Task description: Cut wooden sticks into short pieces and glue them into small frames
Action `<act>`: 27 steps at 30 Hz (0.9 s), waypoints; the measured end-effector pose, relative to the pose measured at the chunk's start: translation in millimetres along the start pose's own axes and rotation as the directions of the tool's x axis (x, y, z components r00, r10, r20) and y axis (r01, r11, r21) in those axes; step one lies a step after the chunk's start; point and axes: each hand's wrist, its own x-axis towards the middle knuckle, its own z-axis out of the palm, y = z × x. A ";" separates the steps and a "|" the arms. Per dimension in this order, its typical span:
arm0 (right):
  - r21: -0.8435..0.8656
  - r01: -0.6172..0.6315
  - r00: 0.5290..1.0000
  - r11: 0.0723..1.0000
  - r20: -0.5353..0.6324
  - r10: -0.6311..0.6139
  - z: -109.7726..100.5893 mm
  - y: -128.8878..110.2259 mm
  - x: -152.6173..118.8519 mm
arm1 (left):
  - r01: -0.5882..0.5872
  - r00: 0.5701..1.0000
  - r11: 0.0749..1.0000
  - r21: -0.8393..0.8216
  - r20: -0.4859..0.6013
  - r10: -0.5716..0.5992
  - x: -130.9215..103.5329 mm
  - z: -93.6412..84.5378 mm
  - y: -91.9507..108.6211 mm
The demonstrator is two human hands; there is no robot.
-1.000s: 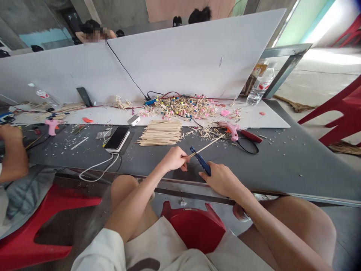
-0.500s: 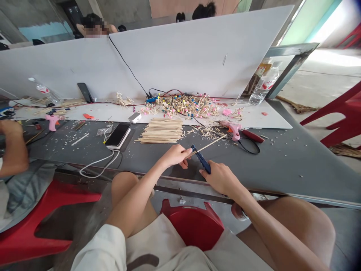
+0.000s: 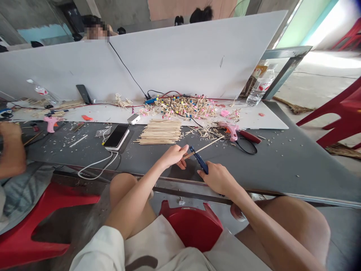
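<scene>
A white board [image 3: 169,64] stands along the back of a grey table [image 3: 287,165], with a white sheet [image 3: 248,118] laid along its foot. The left hand [image 3: 172,156] is over the near side of the table, its fingers closed on the near end of a thin stick [image 3: 210,145], the thumb tip raised just above it. From those fingers the stick slants away to the right. Just right of them, the head of the blue pliers [image 3: 201,162] meets the stick; I cannot tell whether the jaws bite it. The right hand [image 3: 218,177] is wrapped around the handles.

Beyond the left fingers lies a bundle of sticks [image 3: 159,131], and farther off a pile of joined sticks [image 3: 183,107] with coloured balls. Short bits [image 3: 207,133] are scattered beyond the stick. A pink glue gun [image 3: 232,131] lies beyond the right fingers, a red handle [image 3: 250,136] just right of it. Well left of the left fingers is a phone [image 3: 117,136] on a white block. Farther left shows a co-worker's hand [image 3: 9,130]; a bottle [image 3: 261,88] stands far beyond the right fingers, to their right.
</scene>
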 end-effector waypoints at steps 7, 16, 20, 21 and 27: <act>0.009 0.008 1.000 1.000 -0.014 -0.008 1.2 1.6 1.4 | -0.084 0.996 0.994 0.075 0.022 0.082 8.5 -0.1 -9.6; 0.012 0.014 1.000 1.000 0.010 -0.014 -0.8 1.0 2.5 | -0.073 0.997 0.993 0.089 0.007 0.073 10.6 0.6 -12.2; -0.009 0.014 1.000 1.000 -0.003 -0.014 0.0 -0.4 1.2 | -0.093 0.995 0.990 0.106 -0.008 0.095 10.0 1.5 -13.2; -0.013 0.013 1.000 1.000 -0.009 -0.013 0.5 -0.7 1.0 | -0.096 0.995 0.989 0.111 -0.009 0.097 9.6 1.9 -13.0; 0.007 0.005 1.000 1.000 -0.009 -0.005 0.0 -1.1 3.2 | -0.083 0.995 0.989 0.121 -0.039 0.088 7.3 4.1 -7.1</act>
